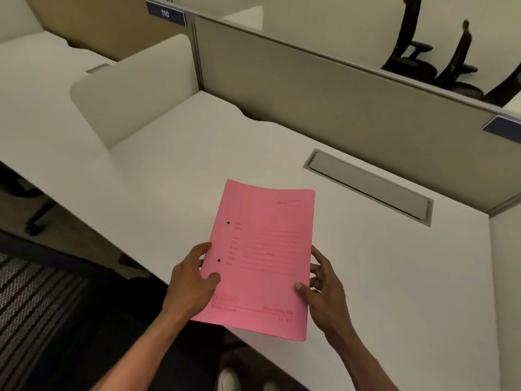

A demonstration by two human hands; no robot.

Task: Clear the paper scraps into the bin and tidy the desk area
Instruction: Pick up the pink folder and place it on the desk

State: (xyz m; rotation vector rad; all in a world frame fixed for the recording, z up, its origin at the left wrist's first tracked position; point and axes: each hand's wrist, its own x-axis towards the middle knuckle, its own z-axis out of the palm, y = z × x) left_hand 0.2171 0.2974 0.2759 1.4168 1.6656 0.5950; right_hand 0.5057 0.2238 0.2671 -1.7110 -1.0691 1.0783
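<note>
A pink file folder [262, 258] with printed lines and two punched holes lies over the front edge of the white desk [380, 277], its near corner overhanging. My left hand [194, 280] grips the folder's left edge, thumb on top. My right hand [321, 283] holds the right edge, thumb pressed on the cover and fingers beside it. No paper scraps and no bin are in view.
A grey cable-tray lid [369, 184] is set into the desk behind the folder. Beige partition panels [338, 88] close the back; a white side divider [135, 88] stands at left. Black office chairs [423, 52] lie beyond the partition. Carpet and a chair base [33, 218] are lower left.
</note>
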